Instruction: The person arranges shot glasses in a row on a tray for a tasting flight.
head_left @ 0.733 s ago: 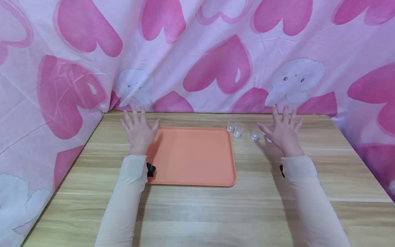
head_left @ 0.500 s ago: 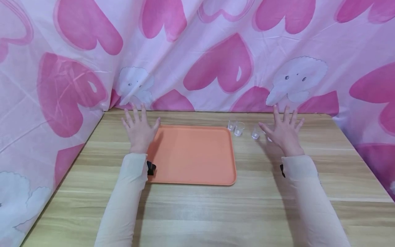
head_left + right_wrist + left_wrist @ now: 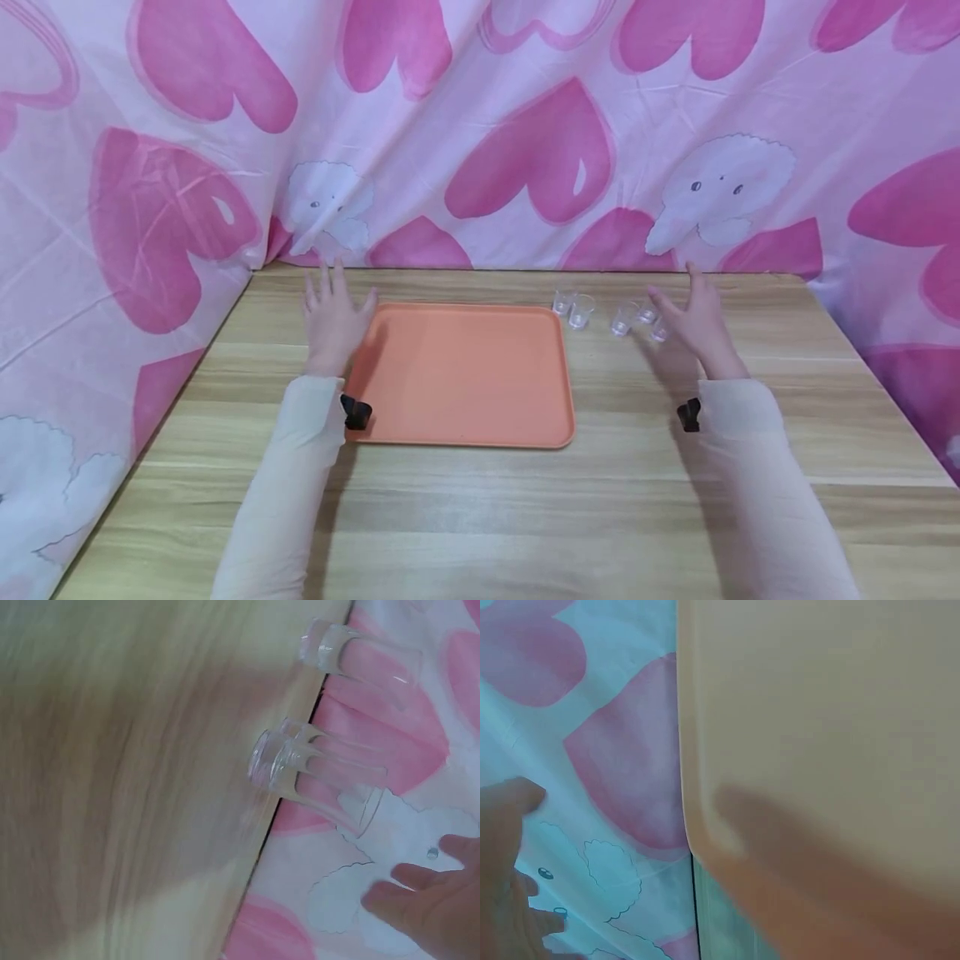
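Observation:
An orange rectangular tray (image 3: 465,375) lies on the table, left of centre. Over its left edge hovers my left hand (image 3: 333,329), fingers loosely extended and holding nothing. In the left wrist view, that hand (image 3: 506,862) appears at the lower left, apart from the tray rim (image 3: 691,765). Several small clear shot glasses stand upright near the table's back: a pair (image 3: 579,313) by the tray's right corner, and a group (image 3: 623,320) farther right. Just right of that group my right hand (image 3: 703,333) hangs in the air, thumb apart from the fingers, touching no glass (image 3: 322,780).
The wooden table (image 3: 480,517) meets a pink-and-white heart-patterned curtain (image 3: 525,150) at the back and along the left side. More of the curtain hangs at the right. Black wrist cameras (image 3: 356,413) sit at both cuffs.
Both hands have turned and their spread fingers have drawn closer together. My left hand has shifted slightly left, my right slightly right, uncovering more glasses. The tray and glasses have stayed in place.

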`<state>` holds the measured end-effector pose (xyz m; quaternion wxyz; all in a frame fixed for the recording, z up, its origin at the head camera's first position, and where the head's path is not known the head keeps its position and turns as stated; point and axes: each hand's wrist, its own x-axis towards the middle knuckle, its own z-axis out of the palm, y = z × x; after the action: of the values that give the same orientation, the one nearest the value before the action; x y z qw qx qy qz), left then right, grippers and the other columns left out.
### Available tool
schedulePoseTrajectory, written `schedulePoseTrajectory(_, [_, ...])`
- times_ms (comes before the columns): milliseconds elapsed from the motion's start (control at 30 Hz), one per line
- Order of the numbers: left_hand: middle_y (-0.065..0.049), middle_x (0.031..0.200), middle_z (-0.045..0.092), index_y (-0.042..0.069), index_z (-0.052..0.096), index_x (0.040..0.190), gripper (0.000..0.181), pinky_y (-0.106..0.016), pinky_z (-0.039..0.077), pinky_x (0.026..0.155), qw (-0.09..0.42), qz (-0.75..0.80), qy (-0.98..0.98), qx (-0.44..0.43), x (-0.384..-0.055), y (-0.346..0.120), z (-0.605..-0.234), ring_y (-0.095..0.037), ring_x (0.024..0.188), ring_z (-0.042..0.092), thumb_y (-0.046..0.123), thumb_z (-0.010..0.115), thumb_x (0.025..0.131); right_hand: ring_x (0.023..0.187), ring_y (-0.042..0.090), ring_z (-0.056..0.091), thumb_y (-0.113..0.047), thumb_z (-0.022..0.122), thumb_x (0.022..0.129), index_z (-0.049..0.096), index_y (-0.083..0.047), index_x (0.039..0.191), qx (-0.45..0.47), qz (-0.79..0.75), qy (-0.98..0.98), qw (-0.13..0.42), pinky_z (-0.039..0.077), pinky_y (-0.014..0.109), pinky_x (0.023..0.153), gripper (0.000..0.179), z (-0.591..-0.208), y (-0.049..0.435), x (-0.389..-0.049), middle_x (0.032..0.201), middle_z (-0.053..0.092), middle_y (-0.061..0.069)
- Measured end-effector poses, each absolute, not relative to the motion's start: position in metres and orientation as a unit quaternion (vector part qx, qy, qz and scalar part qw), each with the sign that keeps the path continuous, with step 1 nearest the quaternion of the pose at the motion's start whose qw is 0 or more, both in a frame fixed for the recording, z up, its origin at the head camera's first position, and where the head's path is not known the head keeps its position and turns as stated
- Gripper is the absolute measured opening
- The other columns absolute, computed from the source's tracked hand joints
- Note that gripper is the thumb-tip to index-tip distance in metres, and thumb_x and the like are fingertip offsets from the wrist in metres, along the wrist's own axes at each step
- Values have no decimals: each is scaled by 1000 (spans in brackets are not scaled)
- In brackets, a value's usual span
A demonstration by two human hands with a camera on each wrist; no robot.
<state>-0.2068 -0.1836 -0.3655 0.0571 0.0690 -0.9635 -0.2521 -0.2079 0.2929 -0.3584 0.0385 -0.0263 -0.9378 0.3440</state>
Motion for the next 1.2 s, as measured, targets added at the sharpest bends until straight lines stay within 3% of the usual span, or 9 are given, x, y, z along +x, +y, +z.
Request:
schedulePoseTrajectory(133, [-29,151,28,-2,18,150,66,-58,21,117,39,-336,-939,61,-201,-193,-365,-47,139,25,26,45,97,141,53,13,-51,48,95,3,1,152,-50,417,-908,5,17,66,114,90,-356,300,-204,155,7,34])
schedulePoseTrajectory(333, [-33,144,37,-6,27,146,57,-55,38,108,-15,-415,-907,60,-193,-208,-369,-47,129,41,16,46,97,139,53,21,-47,51,94,6,2,152,-66,439,-895,-43,23,63,113,88,-360,311,-200,153,16,35])
schedulePoseTrajectory(633, [-32,141,41,-6,31,144,57,-48,46,103,-96,-441,-890,63,-187,-221,-379,-43,130,43,18,52,97,138,47,27,-30,57,95,9,3,151,-71,457,-883,-84,31,57,113,81,-371,319,-197,151,24,33])
schedulePoseTrajectory(700, [-32,139,44,-7,33,142,57,-40,52,94,-103,-439,-891,57,-187,-222,-381,-40,124,48,17,54,96,137,45,30,-28,57,95,12,4,150,-70,453,-885,-80,35,52,111,78,-373,319,-197,149,28,33])
schedulePoseTrajectory(800, [-31,136,47,-8,35,141,56,-29,53,85,-117,-437,-891,46,-187,-224,-384,-36,116,54,16,56,95,134,42,35,-25,57,95,17,5,149,-71,453,-885,-75,47,28,101,74,-376,319,-197,147,32,33])
schedulePoseTrajectory(933, [-32,135,48,-9,37,140,55,-35,52,93,-132,-439,-889,27,-187,-224,-388,-36,115,54,16,55,95,111,19,52,-21,59,94,26,8,145,-71,453,-887,-63,46,3,77,68,-378,318,-197,141,39,31])
schedulePoseTrajectory(1067, [-33,130,52,-10,39,138,54,-41,50,98,-138,-434,-890,13,-188,-221,-390,-37,115,56,13,56,93,88,-4,45,-22,59,94,32,10,141,-74,442,-892,-55,48,5,74,63,-379,318,-196,128,47,22])
schedulePoseTrajectory(1200, [-31,128,54,-9,42,138,52,-37,54,93,-147,-433,-889,18,-190,-219,-390,-32,108,60,10,57,91,84,-7,46,-23,59,94,35,10,138,-80,443,-891,-58,52,10,75,60,-380,318,-194,117,49,9])
